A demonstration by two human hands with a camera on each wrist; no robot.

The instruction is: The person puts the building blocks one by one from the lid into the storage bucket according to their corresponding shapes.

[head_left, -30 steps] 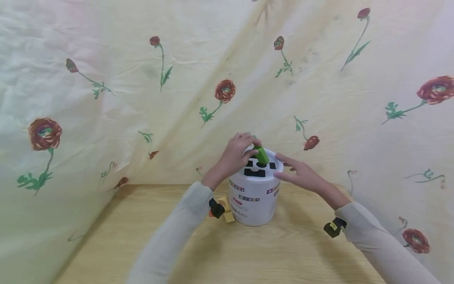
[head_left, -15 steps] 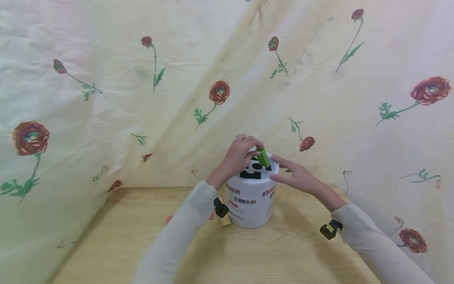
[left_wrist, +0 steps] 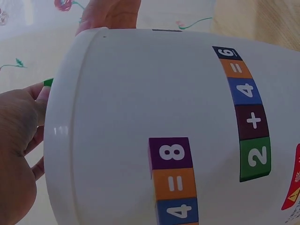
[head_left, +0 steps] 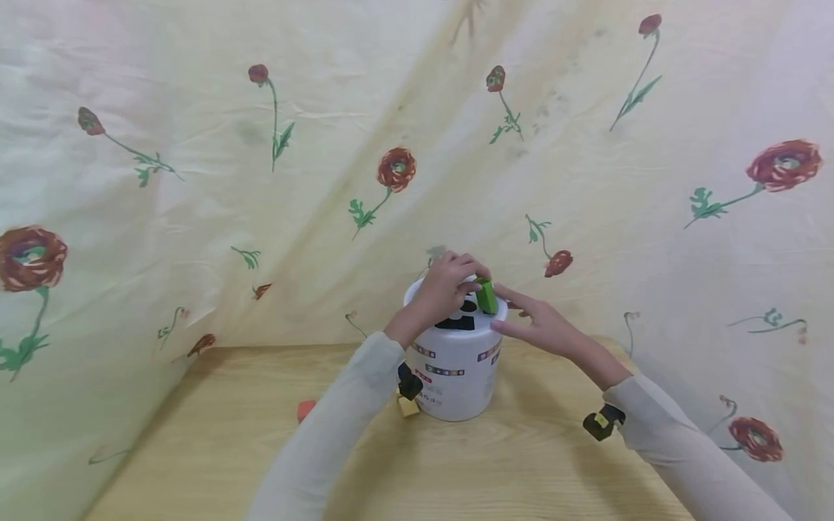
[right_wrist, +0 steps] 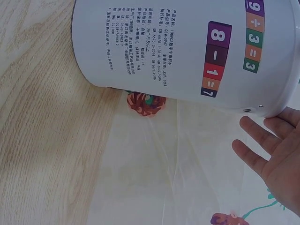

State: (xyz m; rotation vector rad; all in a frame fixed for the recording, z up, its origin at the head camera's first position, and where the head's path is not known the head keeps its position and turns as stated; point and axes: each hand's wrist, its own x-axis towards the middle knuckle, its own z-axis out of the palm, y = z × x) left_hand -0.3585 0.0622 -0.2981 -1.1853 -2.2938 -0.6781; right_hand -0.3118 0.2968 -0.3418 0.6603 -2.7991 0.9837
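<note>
A white bucket (head_left: 456, 383) stands upright on the table, with dark cut-out shapes (head_left: 456, 323) in its lid and printed sums on its side. My left hand (head_left: 446, 286) pinches a green block (head_left: 486, 297) between thumb and fingers, slightly tilted, at an opening near the lid's right edge. Whether its lower end is inside that opening, I cannot tell. Only a green corner shows past the rim in the left wrist view. My right hand (head_left: 544, 325) rests against the bucket's right rim, fingers extended; the right wrist view shows its fingers (right_wrist: 262, 136) fairly straight.
A yellow block (head_left: 407, 406) lies by the bucket's lower left. Farther left is a red block (head_left: 305, 410), partly behind the left sleeve. A flowered cloth (head_left: 313, 188) hangs behind the wooden table (head_left: 521, 463).
My left hand has carried the green block rightward over the lid and lower, from near the middle to the right-hand opening. My right hand has stayed at the rim. The head view has shifted slightly.
</note>
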